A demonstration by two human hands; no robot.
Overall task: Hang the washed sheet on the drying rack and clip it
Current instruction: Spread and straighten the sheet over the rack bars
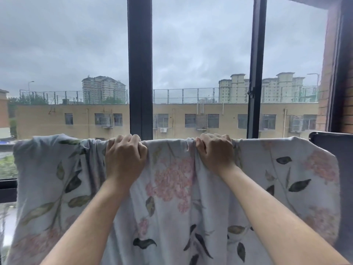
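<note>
My left grip (125,155) and right grip (215,153) both clench the top fold of the floral sheet (172,188) at mid-frame. The sheet drapes down below them, filling the lower frame. Beyond stands the window frame (140,73).

We see a pale blue-grey sheet (172,217) printed with clusters of soft pink blossoms, thin grey-green stems and leaves that run from olive to a near-black green. The print spreads loosely across the cloth, and the pink looks paler toward the left and right edges. Behind it, the window frame (140,73) is black. The sky (57,44) is a dull, mottled grey with lighter bluish patches. The long building (219,109) across the way is sandy yellow, with grey windows and grey slatted grilles. The towers (235,88) beyond it are cream and pale grey. At the right we see a reddish-brown brick wall (348,108) and a black panel (334,144).
</note>
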